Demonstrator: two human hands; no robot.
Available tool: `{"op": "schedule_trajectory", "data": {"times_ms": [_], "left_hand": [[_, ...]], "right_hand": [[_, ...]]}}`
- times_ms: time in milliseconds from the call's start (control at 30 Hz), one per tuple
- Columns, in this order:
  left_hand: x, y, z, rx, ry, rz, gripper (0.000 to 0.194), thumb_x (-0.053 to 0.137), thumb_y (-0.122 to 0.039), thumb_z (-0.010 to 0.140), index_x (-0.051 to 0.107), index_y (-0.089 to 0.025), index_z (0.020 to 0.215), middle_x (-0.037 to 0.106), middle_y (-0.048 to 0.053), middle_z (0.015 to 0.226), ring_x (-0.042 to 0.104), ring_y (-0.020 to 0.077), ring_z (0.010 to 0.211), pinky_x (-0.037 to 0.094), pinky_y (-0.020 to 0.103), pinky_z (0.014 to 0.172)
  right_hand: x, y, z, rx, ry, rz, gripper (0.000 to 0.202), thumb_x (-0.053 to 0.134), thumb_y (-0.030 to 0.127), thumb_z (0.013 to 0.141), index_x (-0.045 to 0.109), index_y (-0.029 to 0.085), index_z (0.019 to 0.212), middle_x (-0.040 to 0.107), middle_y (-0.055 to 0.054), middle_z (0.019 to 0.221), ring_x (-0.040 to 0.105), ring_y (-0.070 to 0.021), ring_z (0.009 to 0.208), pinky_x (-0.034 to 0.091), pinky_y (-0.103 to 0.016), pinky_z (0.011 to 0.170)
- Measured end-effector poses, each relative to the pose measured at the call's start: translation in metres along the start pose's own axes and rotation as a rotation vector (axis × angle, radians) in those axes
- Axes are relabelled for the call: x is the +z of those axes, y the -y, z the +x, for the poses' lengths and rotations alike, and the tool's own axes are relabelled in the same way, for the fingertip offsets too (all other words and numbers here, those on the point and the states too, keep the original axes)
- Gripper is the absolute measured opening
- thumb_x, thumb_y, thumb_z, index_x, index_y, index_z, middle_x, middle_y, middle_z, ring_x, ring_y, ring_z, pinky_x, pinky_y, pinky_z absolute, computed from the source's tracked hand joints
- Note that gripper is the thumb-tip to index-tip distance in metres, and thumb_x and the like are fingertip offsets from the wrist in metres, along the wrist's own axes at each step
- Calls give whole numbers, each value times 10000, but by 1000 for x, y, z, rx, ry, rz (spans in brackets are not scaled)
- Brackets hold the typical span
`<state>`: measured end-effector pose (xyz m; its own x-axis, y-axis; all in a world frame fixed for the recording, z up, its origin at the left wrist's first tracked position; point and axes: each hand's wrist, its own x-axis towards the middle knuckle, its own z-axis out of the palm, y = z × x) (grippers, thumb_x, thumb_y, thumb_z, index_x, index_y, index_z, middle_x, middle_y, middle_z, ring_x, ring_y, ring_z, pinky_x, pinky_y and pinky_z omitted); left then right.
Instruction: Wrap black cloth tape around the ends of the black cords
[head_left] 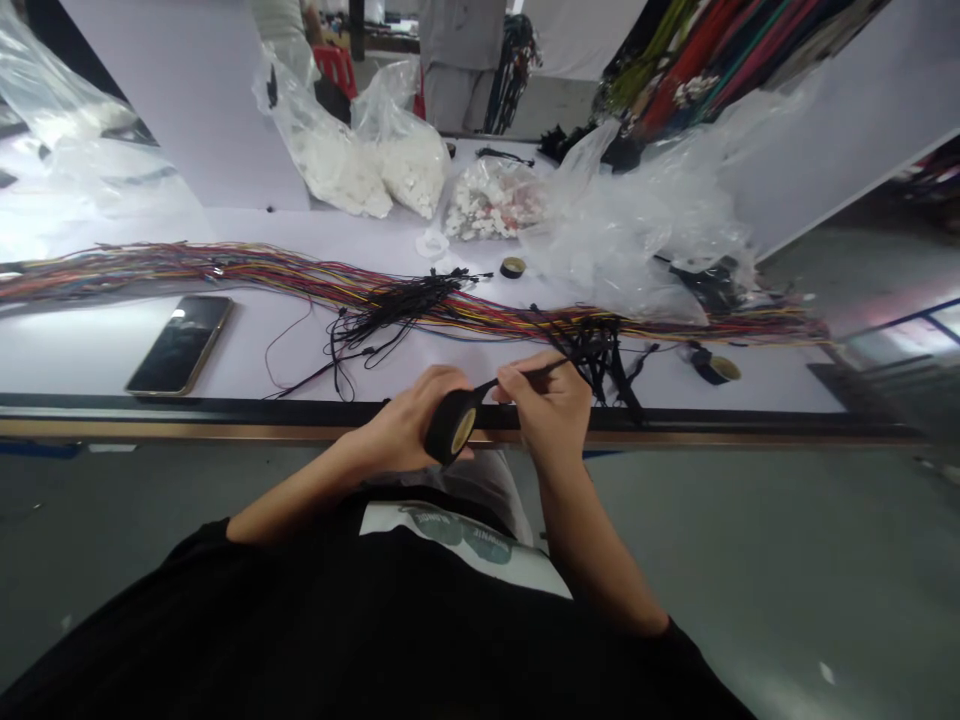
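Observation:
My left hand (416, 415) is closed around a roll of black tape (452, 425) at the table's front edge. Right beside it, my right hand (551, 400) pinches a thin black strand (544, 370), which runs between the two hands toward the roll. Behind the hands a long bundle of coloured wires (300, 272) stretches across the table. Black cables (397, 305) lie over its middle, and more black pieces (600, 350) lie over it just beyond my right hand.
A phone (180, 345) lies on the table (67, 350) at left. Bags of white parts (409, 165) and clear plastic (637, 220) stand behind the wires. Tape rolls lie at centre (512, 267) and right (716, 368). A person in grey (461, 50) stands beyond.

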<state>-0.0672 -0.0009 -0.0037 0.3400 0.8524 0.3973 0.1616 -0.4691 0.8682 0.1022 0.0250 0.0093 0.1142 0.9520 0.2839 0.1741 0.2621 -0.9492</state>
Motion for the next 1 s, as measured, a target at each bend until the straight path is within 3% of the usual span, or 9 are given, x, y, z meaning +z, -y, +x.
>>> {"op": "schedule_trajectory", "data": {"times_ms": [133,233,333,433,600,700,767,933,1000], "left_hand": [[1,4,2,13,215,65,630,761,-496,557,486,-196,1038,518,80,1063,528,194,892,474,329,766],[8,5,12,-66,32,71,242,610,-370,760,516,-175,869,526,22,843,480,115,690,433,249,634],[15,6,23,-122,-185,135,68,578,-185,750,513,-166,741,513,-4,728,478,106,673,406,224,613],[19,9,28,-75,-218,180,63,578,-129,729,539,-163,693,531,-9,686,496,107,660,396,218,590],[24,7,24,-63,-290,157,94,554,-116,757,558,-168,679,563,-4,691,537,111,709,425,236,660],[25,4,22,-182,-377,-74,94,589,-128,730,531,-176,785,558,-18,750,550,90,676,441,227,633],[23,5,23,-278,-410,-333,262,655,-193,692,480,-185,886,551,-25,800,539,64,585,438,212,550],[13,14,32,-453,-26,-787,432,660,-528,658,465,-161,777,443,-66,569,385,35,364,285,182,345],[12,14,33,-461,3,-808,452,654,-563,636,459,-163,716,389,-76,518,336,30,352,250,182,333]], "right_hand": [[-2,-1,2,-70,72,-59,139,682,261,680,571,197,625,610,42,581,576,-107,504,444,-247,528],[-2,0,2,-178,62,-82,128,684,240,676,587,203,601,629,28,619,586,-119,575,446,-256,560],[-1,0,1,-234,34,-70,129,685,226,678,590,208,593,633,27,625,592,-124,612,455,-258,587],[0,0,-1,-187,30,-84,114,657,256,717,604,212,627,632,26,638,592,-126,621,465,-264,600],[3,-3,-3,-95,178,-141,97,636,309,736,611,215,725,640,17,713,600,-140,672,470,-279,630],[3,-4,-2,-119,130,-181,130,610,309,762,572,216,680,610,27,666,577,-130,629,453,-276,615],[4,-2,-2,-149,116,-180,131,606,286,762,556,218,661,611,29,668,571,-124,617,448,-269,605],[6,2,-3,-130,186,-80,131,623,254,728,560,215,619,626,17,696,607,-134,664,477,-271,630],[7,-1,-2,-45,162,-43,148,633,272,715,554,208,608,624,17,673,609,-132,610,480,-271,593]]}}
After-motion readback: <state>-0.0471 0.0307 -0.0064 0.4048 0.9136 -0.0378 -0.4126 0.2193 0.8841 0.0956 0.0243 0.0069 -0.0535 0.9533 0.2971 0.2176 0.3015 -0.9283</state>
